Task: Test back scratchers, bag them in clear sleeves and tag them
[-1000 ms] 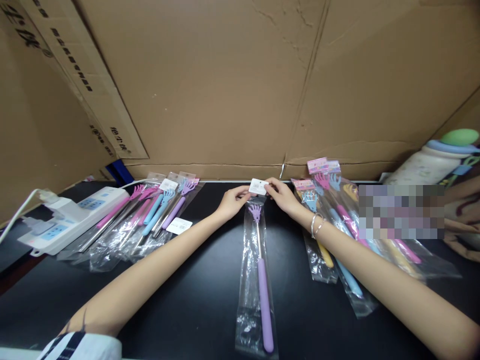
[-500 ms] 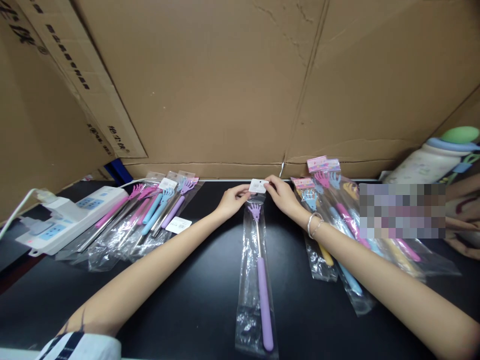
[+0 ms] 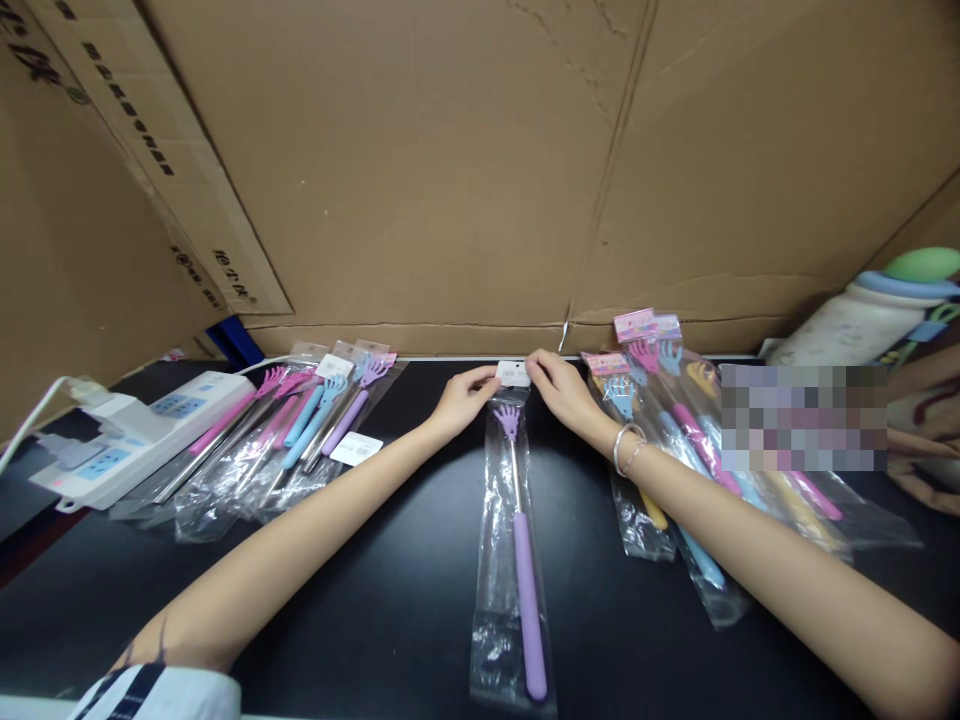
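A purple back scratcher (image 3: 529,590) with a metal shaft lies in a clear plastic bag (image 3: 495,560) on the black table, its claw end away from me. Across the bag's top sits a small white header card (image 3: 513,374). My left hand (image 3: 463,402) pinches the card's left edge, fingers closed. At the card's right edge, my right hand (image 3: 561,392), with bracelets on the wrist, grips it between thumb and fingers. Left of my hands lie several bagged scratchers (image 3: 315,410) in pink, blue and purple. More bagged scratchers with pink header cards (image 3: 634,325) lie to the right.
A white power strip (image 3: 150,430) with plugs and cables stands at the left. Another white card (image 3: 357,449) lies near the left scratchers. Cardboard (image 3: 420,180) walls the back. At the right are a bottle (image 3: 855,325) and another person's hand (image 3: 926,470).
Both hands stay at the header card, with only a tiny shift. The card looks slightly flatter against the bag's top. The scratcher has not visibly moved.
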Demonstrator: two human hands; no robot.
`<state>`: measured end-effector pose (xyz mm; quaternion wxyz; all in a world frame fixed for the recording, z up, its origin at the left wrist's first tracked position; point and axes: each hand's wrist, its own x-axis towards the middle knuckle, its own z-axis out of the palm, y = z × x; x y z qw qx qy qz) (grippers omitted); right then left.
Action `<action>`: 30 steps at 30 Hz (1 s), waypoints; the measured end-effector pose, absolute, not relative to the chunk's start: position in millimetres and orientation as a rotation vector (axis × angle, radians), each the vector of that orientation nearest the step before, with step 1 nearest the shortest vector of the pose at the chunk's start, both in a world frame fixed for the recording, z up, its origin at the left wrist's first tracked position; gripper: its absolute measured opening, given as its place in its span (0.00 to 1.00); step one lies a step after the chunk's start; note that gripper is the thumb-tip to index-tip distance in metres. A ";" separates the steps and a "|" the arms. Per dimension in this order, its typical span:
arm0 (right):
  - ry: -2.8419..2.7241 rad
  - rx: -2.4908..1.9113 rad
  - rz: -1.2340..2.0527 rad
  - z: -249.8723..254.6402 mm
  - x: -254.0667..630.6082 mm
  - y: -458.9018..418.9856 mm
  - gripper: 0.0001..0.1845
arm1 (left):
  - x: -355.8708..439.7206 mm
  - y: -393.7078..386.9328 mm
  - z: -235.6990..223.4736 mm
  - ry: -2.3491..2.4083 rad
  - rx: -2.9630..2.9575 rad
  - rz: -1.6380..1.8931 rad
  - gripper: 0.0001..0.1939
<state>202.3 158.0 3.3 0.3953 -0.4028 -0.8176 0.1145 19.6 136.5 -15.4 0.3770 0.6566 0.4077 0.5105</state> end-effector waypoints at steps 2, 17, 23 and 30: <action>-2.085 -1.007 0.272 4.3 202.0 157.2 0.12 | 19.9 136.3 -15.6 1.038 1.684 1.321 0.13; -2.144 -1.000 0.112 4.8 201.7 156.2 0.13 | 18.1 138.8 -19.5 1.025 1.701 1.327 0.13; -2.148 -0.993 0.056 4.6 201.2 153.0 0.11 | 17.8 138.2 -18.1 1.008 1.686 1.339 0.12; -2.140 -0.902 0.047 7.2 200.5 150.3 0.05 | 18.1 138.7 -19.0 0.948 1.610 1.336 0.12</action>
